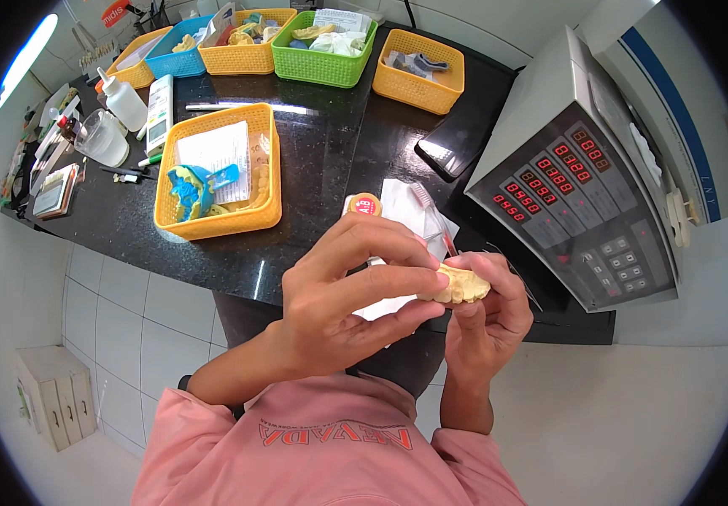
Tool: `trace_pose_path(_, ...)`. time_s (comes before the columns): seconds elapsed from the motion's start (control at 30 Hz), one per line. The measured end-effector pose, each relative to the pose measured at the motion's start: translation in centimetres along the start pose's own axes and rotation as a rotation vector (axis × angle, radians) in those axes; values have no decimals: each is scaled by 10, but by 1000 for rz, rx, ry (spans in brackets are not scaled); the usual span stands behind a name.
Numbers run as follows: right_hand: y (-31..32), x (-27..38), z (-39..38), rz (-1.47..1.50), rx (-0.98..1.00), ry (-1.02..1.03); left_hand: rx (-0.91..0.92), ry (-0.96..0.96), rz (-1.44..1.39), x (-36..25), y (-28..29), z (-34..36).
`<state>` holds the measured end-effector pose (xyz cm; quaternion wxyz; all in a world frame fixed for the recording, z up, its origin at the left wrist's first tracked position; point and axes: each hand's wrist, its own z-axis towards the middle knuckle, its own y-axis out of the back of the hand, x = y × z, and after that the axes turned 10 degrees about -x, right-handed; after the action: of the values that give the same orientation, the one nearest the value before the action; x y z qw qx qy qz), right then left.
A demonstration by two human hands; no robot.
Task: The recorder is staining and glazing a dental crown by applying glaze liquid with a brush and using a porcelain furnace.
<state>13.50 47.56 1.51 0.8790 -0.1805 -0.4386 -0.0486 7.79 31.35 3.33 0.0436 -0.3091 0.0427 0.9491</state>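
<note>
A cream-yellow plaster dental cast (pixel 463 285) is held up between my two hands, above the counter's near edge. My right hand (pixel 492 316) grips its right end, with the thumb below and fingers curled around it. From the left, my left hand (pixel 360 291) pinches the cast's other end with its fingertips, which hide part of it. Behind the hands, a white tissue (pixel 404 211) lies on the dark counter with a pinkish-white brush (pixel 423 198) on it. Beside the tissue stands a small round jar with a red-and-cream lid (pixel 365 205), partly covered by my left hand.
A yellow basket (pixel 275 181) holds a blue dental impression (pixel 191 192) and a paper sheet. More baskets line the back, including a green one (pixel 318 66). A grey machine with red digits (pixel 571 190) stands right, near a dark phone (pixel 446 153). Bottles and a glass cup (pixel 102 139) stand left.
</note>
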Motion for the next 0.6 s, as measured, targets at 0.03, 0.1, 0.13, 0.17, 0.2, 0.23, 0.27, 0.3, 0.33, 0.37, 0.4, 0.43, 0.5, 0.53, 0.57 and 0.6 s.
trace_pose_path(0.03,-1,1,-1,1,0,-1,1,1,1,0,0,-1)
trace_pose_path(0.1,-3,3,-2,-85,-34,-53,-17,12,-13,1,-1,-2)
trace_pose_path(0.13,-3,3,-2,-85,-35,-54,-16,13,-13,1,-1,-3)
trace_pose_path(0.17,-3,3,-2,-96,-36,-48,-18,18,-18,1,-1,-3)
trace_pose_path(0.2,-3,3,-2,-106,-37,-43,-20,23,-23,1,-1,-3)
trace_pose_path(0.23,-3,3,-2,-106,-38,-43,-19,24,-23,1,-2,-4)
trace_pose_path(0.27,-3,3,-2,-115,-36,-40,-20,22,-26,2,-2,-4)
trace_pose_path(0.3,-3,3,-2,-124,-33,-36,-22,21,-28,2,-2,-4)
trace_pose_path(0.33,-2,3,-2,-124,-34,-36,-20,22,-28,2,-2,-4)
trace_pose_path(0.37,-2,2,-1,-120,-34,-40,-21,25,-27,2,-3,-4)
trace_pose_path(0.4,-2,2,-1,-116,-34,-43,-22,28,-25,2,-3,-4)
trace_pose_path(0.43,-2,2,-1,-116,-36,-43,-20,29,-26,2,-3,-3)
trace_pose_path(0.5,-1,1,-1,-105,-31,-41,0,22,-12,2,-2,-2)
trace_pose_path(0.53,-1,1,-1,-105,-32,-42,1,23,-12,3,-2,-2)
trace_pose_path(0.57,0,0,-1,-114,-31,-28,15,28,-4,4,-2,-1)
trace_pose_path(0.6,0,-1,-2,-124,-30,-14,29,33,4,5,-2,-1)
